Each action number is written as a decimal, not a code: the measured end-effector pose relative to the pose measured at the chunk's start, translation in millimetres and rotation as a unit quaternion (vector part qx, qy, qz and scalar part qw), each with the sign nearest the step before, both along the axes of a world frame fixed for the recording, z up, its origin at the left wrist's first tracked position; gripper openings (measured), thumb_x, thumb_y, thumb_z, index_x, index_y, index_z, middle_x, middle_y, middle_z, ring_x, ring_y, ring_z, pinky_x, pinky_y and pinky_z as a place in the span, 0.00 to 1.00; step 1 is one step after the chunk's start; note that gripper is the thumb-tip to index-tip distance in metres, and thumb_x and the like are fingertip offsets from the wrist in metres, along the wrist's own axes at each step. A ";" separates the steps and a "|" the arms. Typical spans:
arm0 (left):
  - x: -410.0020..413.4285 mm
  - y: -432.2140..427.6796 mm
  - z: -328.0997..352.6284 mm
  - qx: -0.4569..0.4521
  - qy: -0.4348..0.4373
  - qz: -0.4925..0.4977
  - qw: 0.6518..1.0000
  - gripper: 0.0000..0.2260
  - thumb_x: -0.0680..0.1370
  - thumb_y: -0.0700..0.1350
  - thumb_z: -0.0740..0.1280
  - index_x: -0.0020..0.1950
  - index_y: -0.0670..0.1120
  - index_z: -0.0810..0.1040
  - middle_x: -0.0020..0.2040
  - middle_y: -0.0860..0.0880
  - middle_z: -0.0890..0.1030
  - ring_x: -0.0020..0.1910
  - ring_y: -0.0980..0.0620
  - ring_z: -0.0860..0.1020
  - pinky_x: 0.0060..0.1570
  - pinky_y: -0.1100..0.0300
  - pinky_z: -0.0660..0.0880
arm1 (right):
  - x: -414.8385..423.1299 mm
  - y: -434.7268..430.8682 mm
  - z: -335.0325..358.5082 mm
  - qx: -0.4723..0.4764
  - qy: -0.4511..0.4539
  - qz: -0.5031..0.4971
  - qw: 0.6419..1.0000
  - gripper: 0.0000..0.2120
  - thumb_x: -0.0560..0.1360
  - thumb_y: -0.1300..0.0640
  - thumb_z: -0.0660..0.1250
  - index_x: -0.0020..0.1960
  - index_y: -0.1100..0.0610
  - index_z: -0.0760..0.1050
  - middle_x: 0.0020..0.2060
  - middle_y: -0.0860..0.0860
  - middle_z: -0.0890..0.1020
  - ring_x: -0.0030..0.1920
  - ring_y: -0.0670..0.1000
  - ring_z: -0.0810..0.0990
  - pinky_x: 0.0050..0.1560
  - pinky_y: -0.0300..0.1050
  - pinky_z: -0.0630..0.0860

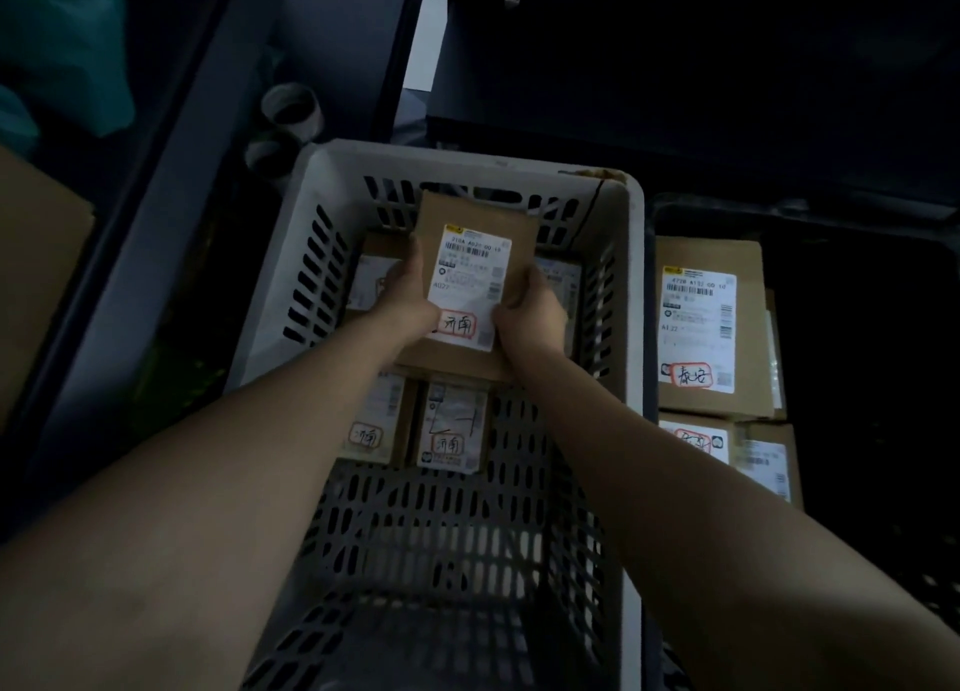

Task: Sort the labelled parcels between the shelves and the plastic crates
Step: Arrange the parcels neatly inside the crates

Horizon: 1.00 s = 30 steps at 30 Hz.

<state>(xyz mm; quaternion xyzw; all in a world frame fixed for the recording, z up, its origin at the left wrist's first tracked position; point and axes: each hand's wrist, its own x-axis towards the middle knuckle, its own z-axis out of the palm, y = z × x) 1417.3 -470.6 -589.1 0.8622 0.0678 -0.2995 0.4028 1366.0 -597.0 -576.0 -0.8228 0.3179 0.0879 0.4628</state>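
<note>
I hold a brown cardboard parcel point(470, 275) with a white shipping label and a red-ringed handwritten mark over the white slotted crate point(332, 207). My left hand point(402, 301) grips its left edge and my right hand point(530, 308) grips its right lower edge. Beneath it, inside the crate, lie other labelled parcels point(452, 425), two with similar red-ringed marks. The far ones are partly hidden by the held parcel.
A dark crate point(857, 233) to the right holds a large labelled box point(709, 327) on top of other parcels point(753, 456). A brown carton point(36, 264) sits at the left edge. Dark shelving point(675, 67) stands behind. Two tape rolls point(291, 108) lie past the white crate.
</note>
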 end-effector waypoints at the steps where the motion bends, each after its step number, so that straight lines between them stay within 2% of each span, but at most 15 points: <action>1: 0.7 2.4 -1.3 -0.017 0.005 0.008 1.000 0.44 0.74 0.31 0.64 0.76 0.59 0.40 0.75 0.47 0.59 0.70 0.46 0.65 0.63 0.52 0.70 | 0.1 0.4 -0.7 -0.005 -0.006 -0.003 1.000 0.24 0.77 0.65 0.59 0.71 0.54 0.64 0.61 0.56 0.77 0.59 0.57 0.78 0.54 0.49 0.77; 5: -3.0 8.6 -8.9 -0.024 0.011 0.040 0.999 0.45 0.74 0.37 0.69 0.76 0.56 0.38 0.74 0.47 0.64 0.70 0.46 0.66 0.67 0.46 0.67 | -1.6 3.9 -6.4 -0.004 -0.007 0.007 1.000 0.28 0.76 0.60 0.65 0.73 0.54 0.59 0.62 0.55 0.75 0.59 0.56 0.77 0.55 0.54 0.78; 8: -1.7 9.6 -13.7 -0.034 0.033 0.056 0.997 0.42 0.74 0.39 0.70 0.77 0.54 0.45 0.72 0.46 0.67 0.69 0.46 0.67 0.67 0.43 0.66 | 2.6 2.2 -8.0 0.041 0.031 -0.011 0.999 0.21 0.77 0.56 0.66 0.67 0.58 0.65 0.62 0.56 0.76 0.59 0.56 0.78 0.53 0.49 0.78; 13: -7.4 5.8 -7.1 -0.015 0.014 0.058 0.998 0.35 0.76 0.41 0.68 0.76 0.49 0.51 0.69 0.45 0.70 0.66 0.45 0.70 0.66 0.46 0.68 | 3.6 1.9 -6.4 0.045 0.053 -0.005 0.998 0.19 0.78 0.53 0.64 0.66 0.59 0.64 0.61 0.56 0.77 0.59 0.56 0.78 0.46 0.45 0.73; 17: -19.7 10.6 -2.3 -0.002 -0.036 0.051 0.998 0.27 0.78 0.44 0.64 0.75 0.46 0.58 0.69 0.44 0.71 0.66 0.44 0.70 0.62 0.52 0.69 | 1.8 1.3 -7.6 0.055 0.062 -0.012 0.997 0.20 0.78 0.52 0.65 0.66 0.59 0.66 0.62 0.57 0.76 0.59 0.58 0.77 0.55 0.52 0.77; 21: -30.7 24.1 2.6 0.022 -0.077 0.039 0.996 0.22 0.80 0.45 0.60 0.74 0.45 0.60 0.68 0.43 0.70 0.64 0.44 0.71 0.56 0.57 0.69 | -9.0 -0.5 -6.8 -0.010 0.055 0.042 0.998 0.26 0.78 0.52 0.64 0.72 0.57 0.60 0.66 0.58 0.70 0.63 0.60 0.72 0.59 0.53 0.73; 23: -35.7 31.8 5.1 0.061 -0.106 0.012 0.992 0.21 0.79 0.46 0.61 0.72 0.47 0.62 0.66 0.43 0.72 0.61 0.43 0.72 0.58 0.51 0.72 | -16.6 -1.7 -5.1 -0.048 0.046 0.066 0.996 0.29 0.78 0.53 0.64 0.74 0.55 0.56 0.68 0.59 0.66 0.65 0.62 0.70 0.61 0.55 0.73; 25: -41.4 37.0 11.8 0.126 -0.131 -0.034 0.983 0.21 0.79 0.47 0.62 0.71 0.50 0.63 0.65 0.43 0.72 0.59 0.42 0.74 0.54 0.47 0.74 | -21.8 -2.9 -0.4 -0.089 0.039 0.092 0.991 0.31 0.77 0.54 0.65 0.75 0.53 0.54 0.70 0.59 0.63 0.66 0.63 0.68 0.62 0.59 0.72; 27: -47.6 39.0 19.5 0.183 -0.163 -0.083 0.966 0.21 0.78 0.47 0.62 0.71 0.50 0.62 0.65 0.44 0.71 0.58 0.42 0.74 0.50 0.50 0.74 | -25.1 -3.5 5.9 -0.139 0.041 0.137 0.980 0.29 0.77 0.55 0.64 0.74 0.54 0.56 0.70 0.59 0.61 0.67 0.65 0.66 0.64 0.61 0.70; 30: -58.2 39.1 32.9 0.219 -0.189 -0.118 0.950 0.22 0.78 0.46 0.63 0.71 0.50 0.63 0.65 0.43 0.71 0.59 0.42 0.73 0.51 0.49 0.75 | -30.1 -2.5 17.5 -0.212 0.052 0.211 0.953 0.25 0.77 0.55 0.64 0.71 0.55 0.60 0.69 0.59 0.61 0.68 0.66 0.63 0.63 0.62 0.70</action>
